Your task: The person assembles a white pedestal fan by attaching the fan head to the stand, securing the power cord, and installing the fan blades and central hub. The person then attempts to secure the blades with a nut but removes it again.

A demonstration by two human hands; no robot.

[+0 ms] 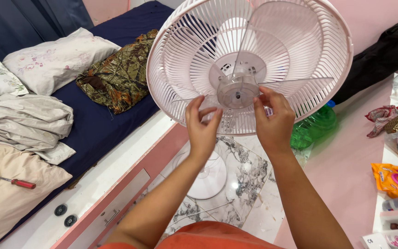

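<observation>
You are holding the white plastic fan head with its round rear grille (pixel 295 69) up over the marble-patterned floor tile (pixel 240 180). Your left hand (pixel 202 125) and right hand (pixel 272 121) are pinching the clear translucent blade hub (pixel 237 90) at the centre from both sides. Keep your fingers on the hub, not on the thin blades, and be keeping the hub straight on the shaft while you are turning it.
</observation>
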